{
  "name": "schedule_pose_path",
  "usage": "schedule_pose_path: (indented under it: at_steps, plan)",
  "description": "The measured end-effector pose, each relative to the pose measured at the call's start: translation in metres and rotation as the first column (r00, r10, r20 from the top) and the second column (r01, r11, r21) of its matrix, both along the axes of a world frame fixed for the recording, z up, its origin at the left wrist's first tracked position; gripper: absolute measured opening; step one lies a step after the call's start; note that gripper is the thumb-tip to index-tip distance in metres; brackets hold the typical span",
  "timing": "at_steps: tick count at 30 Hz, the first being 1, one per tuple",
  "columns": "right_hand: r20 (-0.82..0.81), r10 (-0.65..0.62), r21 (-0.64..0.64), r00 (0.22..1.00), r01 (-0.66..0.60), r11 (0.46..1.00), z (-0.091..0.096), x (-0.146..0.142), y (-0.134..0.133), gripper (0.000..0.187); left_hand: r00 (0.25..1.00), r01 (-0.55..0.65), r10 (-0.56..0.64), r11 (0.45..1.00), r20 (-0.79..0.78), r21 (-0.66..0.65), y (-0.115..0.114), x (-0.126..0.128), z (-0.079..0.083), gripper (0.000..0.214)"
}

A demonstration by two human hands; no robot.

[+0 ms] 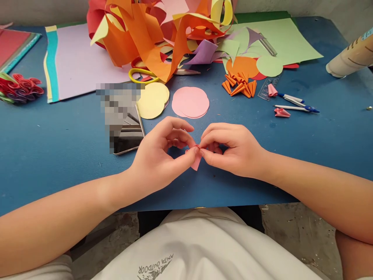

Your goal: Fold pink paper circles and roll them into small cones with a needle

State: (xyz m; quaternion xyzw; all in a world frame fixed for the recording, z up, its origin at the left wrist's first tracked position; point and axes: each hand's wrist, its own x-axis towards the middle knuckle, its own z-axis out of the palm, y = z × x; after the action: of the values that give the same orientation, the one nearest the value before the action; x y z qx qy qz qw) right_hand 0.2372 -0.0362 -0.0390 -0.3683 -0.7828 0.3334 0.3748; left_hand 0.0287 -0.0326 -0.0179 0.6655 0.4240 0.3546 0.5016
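Note:
My left hand (161, 153) and my right hand (231, 149) meet over the near edge of the blue table (52, 147). Both pinch one small pink paper piece (196, 161) between thumbs and forefingers; its pointed end hangs down below my fingertips. Just beyond my hands lie a stack of pink paper circles (190, 102) and a stack of yellow paper circles (152, 100).
A phone (128, 134) lies left of my hands. Orange paper cones (240, 85), two pink cones (281, 112), a compass (295, 103) and a clear ruler sit at the right. Paper scraps (157, 31), yellow scissors (142, 74), coloured sheets and paper roses (19, 87) fill the back.

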Motion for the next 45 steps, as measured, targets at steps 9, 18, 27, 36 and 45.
schedule_pose_path:
  at_steps: [9, 18, 27, 36, 45]
  plan:
    - [-0.146, -0.060, 0.008, 0.987, 0.062, 0.998, 0.003, -0.003, -0.008, 0.011, 0.993, 0.122, -0.120, 0.986, -0.022, 0.111, -0.008, -0.003, -0.002, 0.040]
    - [-0.320, -0.064, -0.222, 0.945, -0.009, 0.975, 0.002, -0.005, -0.012, 0.009, 0.999, 0.017, -0.009, 0.986, -0.052, 0.168, -0.010, 0.002, 0.002, 0.016]
    - [-0.480, -0.080, -0.370, 0.874, -0.119, 0.921, 0.005, -0.006, -0.012, 0.012, 0.999, 0.047, -0.047, 0.999, -0.004, 0.023, -0.010, 0.001, 0.008, 0.014]
    - [-0.442, -0.079, -0.366, 0.893, -0.099, 0.926, 0.009, -0.006, -0.010, 0.012, 0.996, -0.021, 0.022, 1.000, -0.082, 0.008, -0.007, 0.002, 0.010, 0.005]
    - [-0.520, -0.171, -0.522, 0.837, -0.153, 0.839, 0.000, -0.013, -0.015, 0.018, 0.999, 0.031, -0.031, 1.000, 0.026, -0.002, -0.004, 0.003, 0.002, 0.009]
